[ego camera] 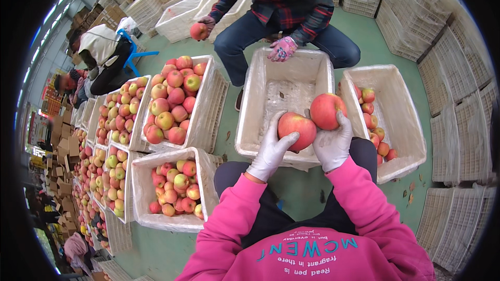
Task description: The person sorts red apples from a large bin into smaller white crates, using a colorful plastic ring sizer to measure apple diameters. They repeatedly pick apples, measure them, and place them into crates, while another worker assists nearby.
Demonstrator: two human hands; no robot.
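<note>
In a pale work glove, my left hand (pixel 271 150) grips a red apple (pixel 297 130), thumb across its front. My right hand (pixel 334 142), gloved alike, holds a second red apple (pixel 328 111) by its lower right side. The two apples are side by side, close together, above the near end of a plastic-lined crate (pixel 250 125). Inside that crate, the visible floor shows a dry leaf (pixel 281 95) and dirt specks but no fruit. On its right stands another lined crate (pixel 406 125) with small apples (pixel 373 125) along its left side.
Across the crate squats a co-worker (pixel 281 4) holding an apple (pixel 199 31); their other gloved hand (pixel 283 48) is at its far rim. Left are a heaped apple crate (pixel 213 101) and a partly filled one (pixel 207 187). Stacked crates (pixel 465 125) line the right.
</note>
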